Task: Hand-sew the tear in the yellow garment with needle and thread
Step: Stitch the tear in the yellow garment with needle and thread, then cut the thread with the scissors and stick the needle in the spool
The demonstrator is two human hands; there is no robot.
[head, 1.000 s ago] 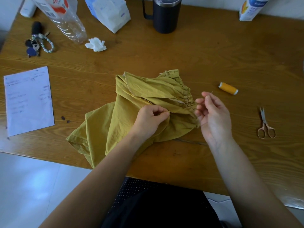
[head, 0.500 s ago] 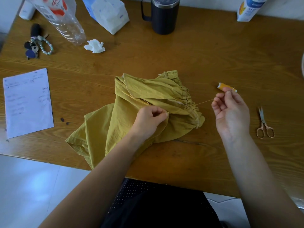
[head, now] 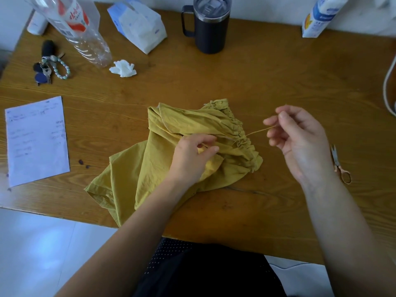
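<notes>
The yellow garment [head: 182, 129] lies crumpled in the middle of the wooden table [head: 278, 67]. My left hand [head: 191, 156] rests on it and pinches a fold of fabric at the seam. My right hand [head: 300, 138] hovers just right of the garment's gathered edge, thumb and forefinger pinching the needle, which barely shows. A yellow thread [head: 259, 131] stretches from the seam to that hand. The thread spool is hidden behind my right hand.
Small scissors [head: 340, 166] lie right of my right hand. A paper sheet [head: 36, 140] and keys [head: 49, 67] are at the left. Along the back stand a plastic bottle [head: 85, 35], tissue pack [head: 139, 24], black mug [head: 211, 28] and carton [head: 319, 16]; a crumpled tissue [head: 124, 68] lies nearby.
My right hand has drawn away from the garment to the right and slightly up, pulling the thread out through the seam. My left hand has kept its hold on the fabric.
</notes>
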